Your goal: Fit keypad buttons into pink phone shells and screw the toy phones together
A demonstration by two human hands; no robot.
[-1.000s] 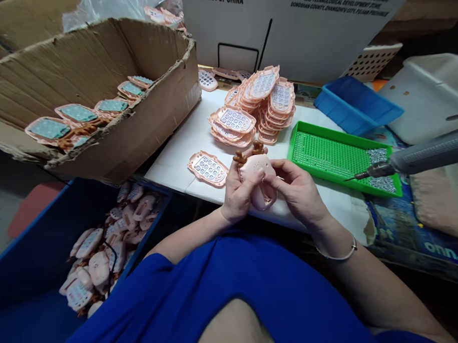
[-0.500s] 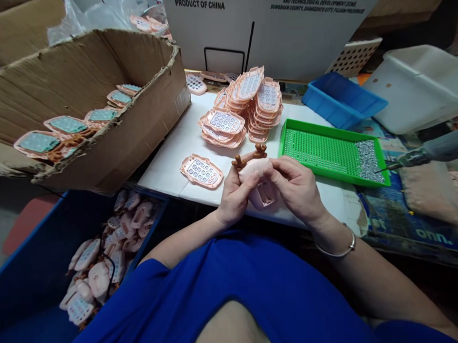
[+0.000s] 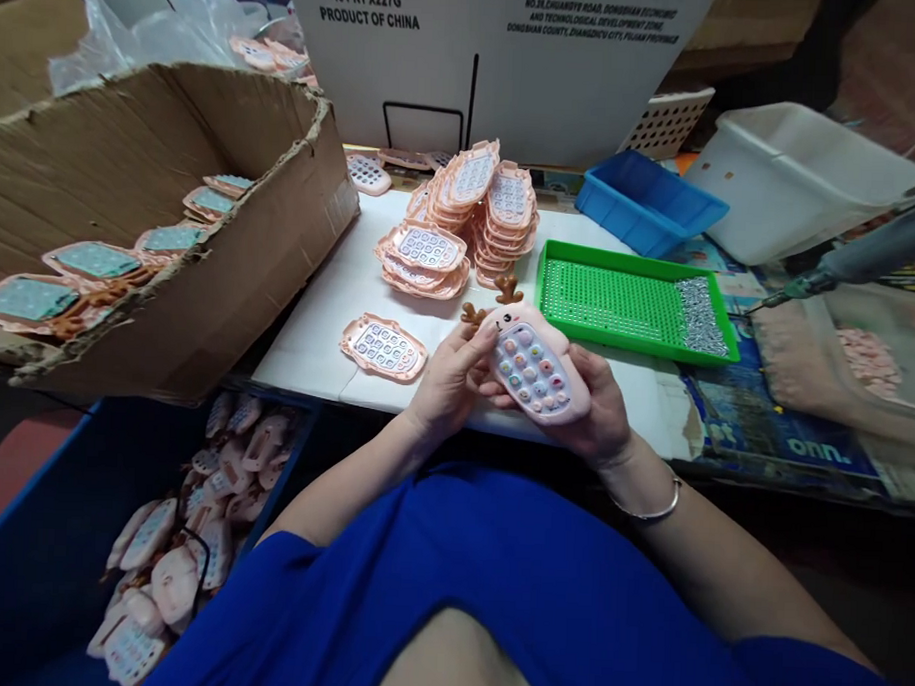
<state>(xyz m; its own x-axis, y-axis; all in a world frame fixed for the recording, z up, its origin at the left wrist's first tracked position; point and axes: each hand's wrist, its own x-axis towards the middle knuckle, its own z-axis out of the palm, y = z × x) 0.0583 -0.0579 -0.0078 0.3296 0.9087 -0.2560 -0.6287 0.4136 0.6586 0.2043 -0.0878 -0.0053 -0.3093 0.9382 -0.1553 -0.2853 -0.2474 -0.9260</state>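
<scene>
toy phone [image 3: 532, 374] gripped by left hand [image 3: 448, 385], right hand [image 3: 603, 413]; white tabletop [image 3: 314, 330] beside cardboard box [image 3: 241, 285].

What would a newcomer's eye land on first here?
Probably the pink toy phone with brown antlers, held mid-picture by the left hand and right hand. Next, the bright green tray behind it to the right, then the stacked pink shells behind the phone to the left.

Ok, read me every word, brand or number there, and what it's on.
"40 PKT X227G": gray carton.
"PRODUCT OF CHINA": same carton.
"CHUANGYE ROAD, DONGSHAN ECONOMIC AND TECHNOLOGICAL DEVELOPMENT ZONE, DONGSHAN COUNTY, ZHANGZHOU CITY, FUJIAN PROVINCE": same carton.
"onn.": blue printed sheet at right.
Cut off: carton's top line.
Too small or blurred: road number, letters beside "onn.", key markings on the toy phone.
</scene>
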